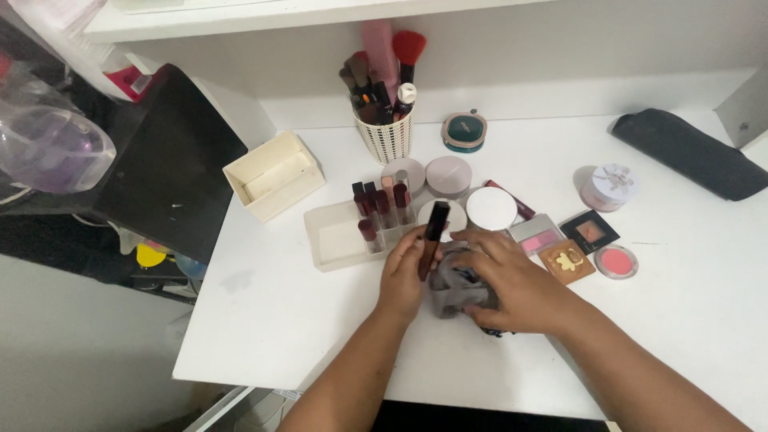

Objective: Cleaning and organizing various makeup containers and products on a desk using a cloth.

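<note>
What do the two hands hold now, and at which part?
The left hand holds a dark lip-gloss tube by its lower end. The right hand presses a grey cloth from above.

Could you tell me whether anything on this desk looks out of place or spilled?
Nothing is spilled or broken. The one odd item is a slim dark tube lying loose between the round compacts, while the other tubes stand in the clear organiser.

Brush cup [387, 138] at back, cream box [274, 175] left, black pouch [692, 154] right, compacts [589, 230] mid.
</note>
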